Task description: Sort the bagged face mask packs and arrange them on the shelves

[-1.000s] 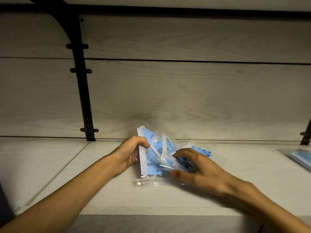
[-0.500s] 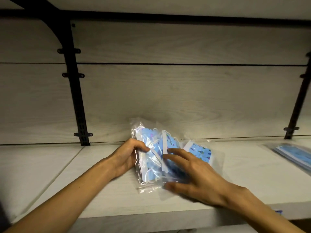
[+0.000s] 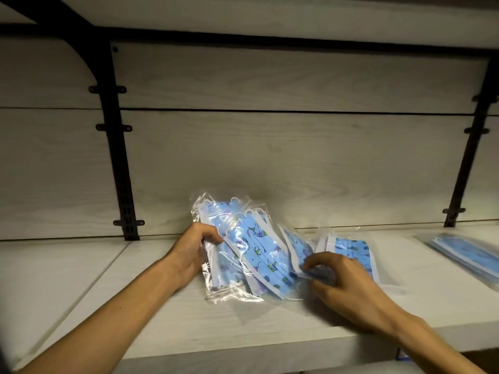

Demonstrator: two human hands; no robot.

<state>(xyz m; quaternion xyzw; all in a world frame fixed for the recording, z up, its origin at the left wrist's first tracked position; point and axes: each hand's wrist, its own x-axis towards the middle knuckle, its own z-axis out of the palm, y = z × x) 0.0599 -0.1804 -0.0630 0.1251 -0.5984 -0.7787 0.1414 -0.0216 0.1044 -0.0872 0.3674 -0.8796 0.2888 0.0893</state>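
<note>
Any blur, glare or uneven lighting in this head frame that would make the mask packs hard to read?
Head view: dim overall, with a shadow on the back panel above the packs; white glare streaks on the clear bags of the held packs; motion blur smears the right hand and the pack at far right; the left hand is sharper; wide-angle lens bends the shelf edge.

Two bare forearms, no sleeves in view: the left hand (image 3: 193, 251) at about 9 o'clock of centre, the right hand (image 3: 343, 282) toward 4 o'clock. No rings, watch or bracelets show on fingers or wrists. The nails look short and plain, though slightly blurred.
</note>
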